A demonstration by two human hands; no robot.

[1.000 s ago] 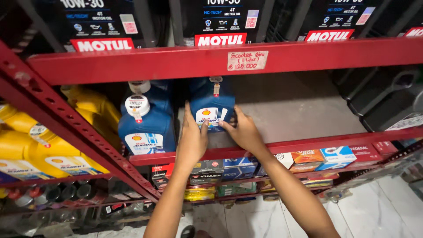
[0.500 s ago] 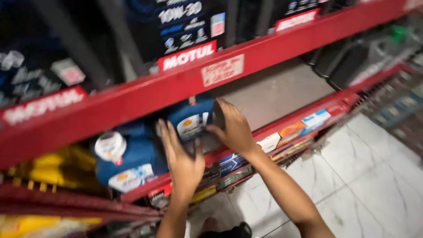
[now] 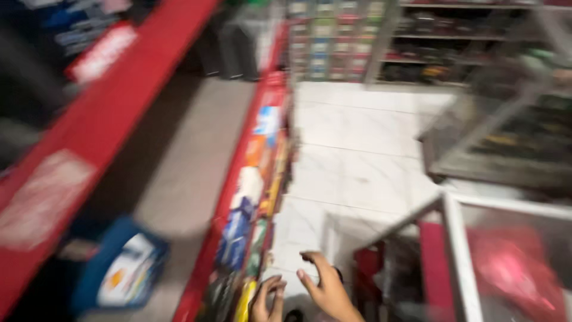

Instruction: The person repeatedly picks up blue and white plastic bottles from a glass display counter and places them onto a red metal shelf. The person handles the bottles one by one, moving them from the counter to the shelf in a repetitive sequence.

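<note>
Beside red shelf (image 3: 113,113), blue jug (image 3: 125,271) apart, left hand (image 3: 267,301), right hand (image 3: 325,286), each grip open, empty

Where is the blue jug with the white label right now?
The blue jug sits at the lower left of the head view, on the grey shelf board between the red rails, left of the empty hands.

Open aisle ahead, hemmed in on both sides.
White tiled floor (image 3: 363,155) lies free between the red shelf (image 3: 238,179) on the left and the glass cabinet (image 3: 453,238) on the right; both hands (image 3: 322,289) empty.
</note>
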